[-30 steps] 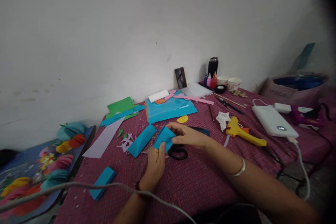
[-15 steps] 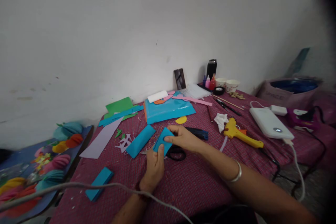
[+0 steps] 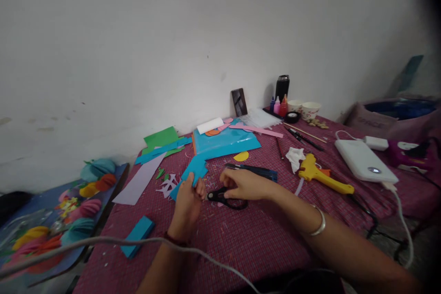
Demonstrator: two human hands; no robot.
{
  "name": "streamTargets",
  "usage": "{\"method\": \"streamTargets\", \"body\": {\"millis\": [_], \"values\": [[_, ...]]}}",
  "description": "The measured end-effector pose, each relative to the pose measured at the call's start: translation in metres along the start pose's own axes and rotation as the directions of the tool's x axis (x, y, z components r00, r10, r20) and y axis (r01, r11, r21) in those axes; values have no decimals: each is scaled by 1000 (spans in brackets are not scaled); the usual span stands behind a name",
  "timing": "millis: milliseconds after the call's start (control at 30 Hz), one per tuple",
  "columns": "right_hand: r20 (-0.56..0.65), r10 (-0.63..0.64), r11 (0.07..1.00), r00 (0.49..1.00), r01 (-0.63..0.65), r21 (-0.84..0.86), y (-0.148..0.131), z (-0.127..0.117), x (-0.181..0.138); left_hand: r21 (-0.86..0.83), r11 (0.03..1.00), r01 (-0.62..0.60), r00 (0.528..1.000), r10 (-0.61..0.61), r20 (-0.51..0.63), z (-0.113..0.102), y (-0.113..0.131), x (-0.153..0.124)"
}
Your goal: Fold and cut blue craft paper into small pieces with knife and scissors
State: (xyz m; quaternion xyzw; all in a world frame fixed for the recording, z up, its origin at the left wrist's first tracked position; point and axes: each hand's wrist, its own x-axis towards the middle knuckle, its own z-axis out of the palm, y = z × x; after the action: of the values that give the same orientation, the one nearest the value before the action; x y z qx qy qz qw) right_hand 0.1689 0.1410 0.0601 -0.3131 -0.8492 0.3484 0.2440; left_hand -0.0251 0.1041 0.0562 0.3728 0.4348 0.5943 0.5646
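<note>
My left hand (image 3: 189,200) is closed on a piece of folded blue paper (image 3: 197,166), with the thumb on its lower edge. Another blue paper piece (image 3: 175,191) shows partly beneath it on the table. My right hand (image 3: 245,183) is empty, its fingers bent and apart from the thumb, just over the handles of black scissors (image 3: 220,196). Whether the thumb touches a handle I cannot tell. Behind that hand lies a dark blue stapler-like tool (image 3: 265,172). A folded blue paper block (image 3: 138,236) rests at the front left.
A yellow glue gun (image 3: 322,179) and a white power bank (image 3: 365,161) lie to the right. A lilac paper strip (image 3: 139,181), green paper (image 3: 160,138) and a blue packet (image 3: 227,142) lie behind. A pale cable (image 3: 113,240) crosses in front of my left forearm.
My right hand has let go of the blue paper and moved over the scissors handles. My left hand has shifted left, keeping the paper. The view has turned slightly left.
</note>
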Motion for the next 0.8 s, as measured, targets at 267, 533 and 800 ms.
{"method": "streamTargets", "body": {"millis": [267,533,800], "values": [[146,25,802,989,68,-594,0,18,-3,-436,869,232,972,-217,84,-29,9,21],[82,48,986,996,-34,-162,10,-4,0,-392,912,125,988,-151,-36,-44,15,29],[83,-166,758,983,74,648,-1,4,0,-478,878,23,992,-78,-95,-59,18,35]]}}
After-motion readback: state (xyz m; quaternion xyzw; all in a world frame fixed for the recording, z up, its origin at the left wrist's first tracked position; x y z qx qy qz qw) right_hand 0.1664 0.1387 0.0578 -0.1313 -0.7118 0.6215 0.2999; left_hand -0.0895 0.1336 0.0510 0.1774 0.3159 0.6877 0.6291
